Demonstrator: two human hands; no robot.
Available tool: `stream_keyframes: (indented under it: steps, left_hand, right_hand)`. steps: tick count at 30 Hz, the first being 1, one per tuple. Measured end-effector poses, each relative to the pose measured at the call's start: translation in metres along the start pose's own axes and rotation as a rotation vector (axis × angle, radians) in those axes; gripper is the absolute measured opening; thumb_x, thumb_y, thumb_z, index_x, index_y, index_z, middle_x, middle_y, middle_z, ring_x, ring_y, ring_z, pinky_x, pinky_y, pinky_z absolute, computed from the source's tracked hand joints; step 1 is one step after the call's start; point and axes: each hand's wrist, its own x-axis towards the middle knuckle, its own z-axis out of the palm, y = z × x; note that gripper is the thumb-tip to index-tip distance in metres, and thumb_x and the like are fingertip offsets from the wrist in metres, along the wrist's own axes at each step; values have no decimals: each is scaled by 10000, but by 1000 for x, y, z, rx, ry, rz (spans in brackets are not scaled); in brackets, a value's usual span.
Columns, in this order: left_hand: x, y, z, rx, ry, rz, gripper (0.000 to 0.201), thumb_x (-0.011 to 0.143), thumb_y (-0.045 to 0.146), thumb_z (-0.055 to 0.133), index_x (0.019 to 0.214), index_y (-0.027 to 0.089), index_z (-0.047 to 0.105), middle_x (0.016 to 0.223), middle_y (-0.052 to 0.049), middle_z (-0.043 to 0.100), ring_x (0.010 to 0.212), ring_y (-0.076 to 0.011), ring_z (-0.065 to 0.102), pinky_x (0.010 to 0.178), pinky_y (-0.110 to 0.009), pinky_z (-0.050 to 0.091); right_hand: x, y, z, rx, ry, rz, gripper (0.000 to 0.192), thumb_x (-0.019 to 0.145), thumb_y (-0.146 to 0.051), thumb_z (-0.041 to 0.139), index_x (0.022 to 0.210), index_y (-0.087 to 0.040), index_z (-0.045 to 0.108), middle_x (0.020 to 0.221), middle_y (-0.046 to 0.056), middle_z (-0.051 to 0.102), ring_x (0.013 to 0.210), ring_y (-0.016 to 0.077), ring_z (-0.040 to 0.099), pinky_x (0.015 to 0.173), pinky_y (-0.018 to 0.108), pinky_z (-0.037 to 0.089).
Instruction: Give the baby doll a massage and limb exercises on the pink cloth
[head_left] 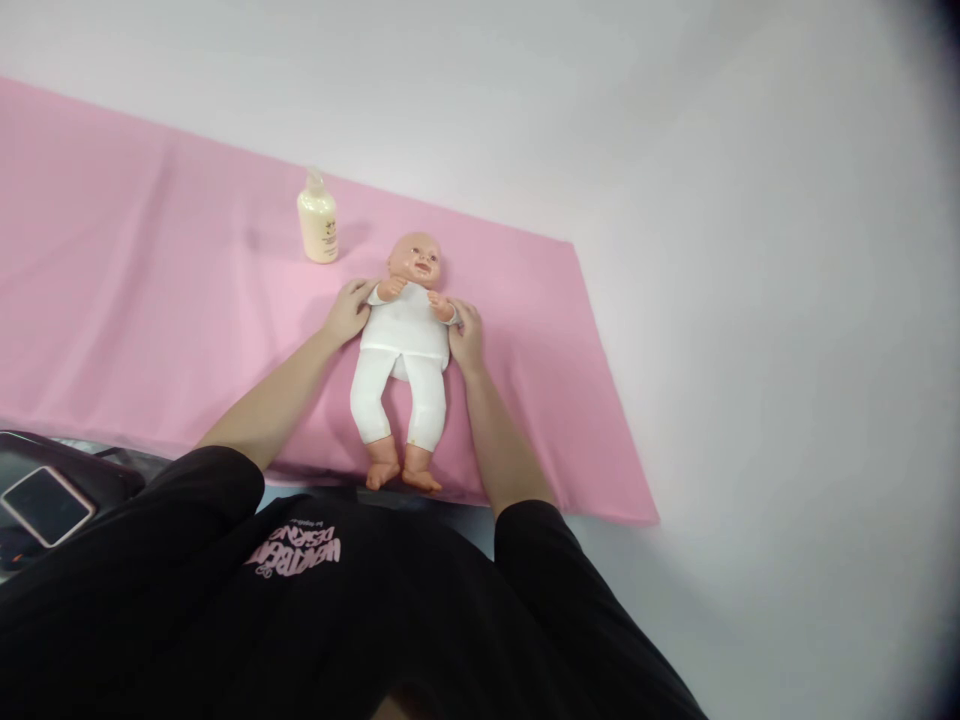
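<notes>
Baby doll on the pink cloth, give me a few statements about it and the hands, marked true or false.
1. The baby doll lies face up on the pink cloth. True.
2. The left hand and right hand touch the doll's two sides. True.
3. The lotion bottle lies on its side. False: it stands upright beyond the left hand.
4. The doll wears a blue outfit. False: it is white.
5. The right hand holds the bottle. False: nothing touches the bottle.
</notes>
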Motion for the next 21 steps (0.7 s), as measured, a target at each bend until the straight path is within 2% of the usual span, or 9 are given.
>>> stream_keyframes:
  steps: [6, 13, 21]
  left_hand:
    - [0, 1, -2, -12, -8, -7, 744, 866, 136, 534, 1597, 161, 671, 1456, -178, 719, 1396, -355, 653, 1318, -601, 498]
    - [0, 2, -2, -27, 0, -20, 736, 863, 132, 537, 1583, 188, 679, 1456, -158, 725, 1404, -342, 656, 1332, -590, 494]
    - [0, 4, -2, -21, -10, -19, 729, 869, 131, 533, 1584, 146, 676, 1455, -193, 724, 1403, -357, 663, 1324, -604, 492]
  right_hand:
    - [0, 0, 1, -7, 8, -3, 619, 831, -69, 509, 1343, -288, 780, 1409, 93, 794, 1369, 282, 697, 1316, 563, 561]
    - [0, -4, -1, 10, -11, 33, 646, 813, -62, 516, 1366, -271, 776, 1424, 102, 789, 1384, 289, 695, 1352, 561, 515]
    - [1, -9, -2, 11, -19, 57, 600, 844, -82, 518, 1359, -257, 771, 1433, 120, 780, 1406, 298, 691, 1368, 558, 495]
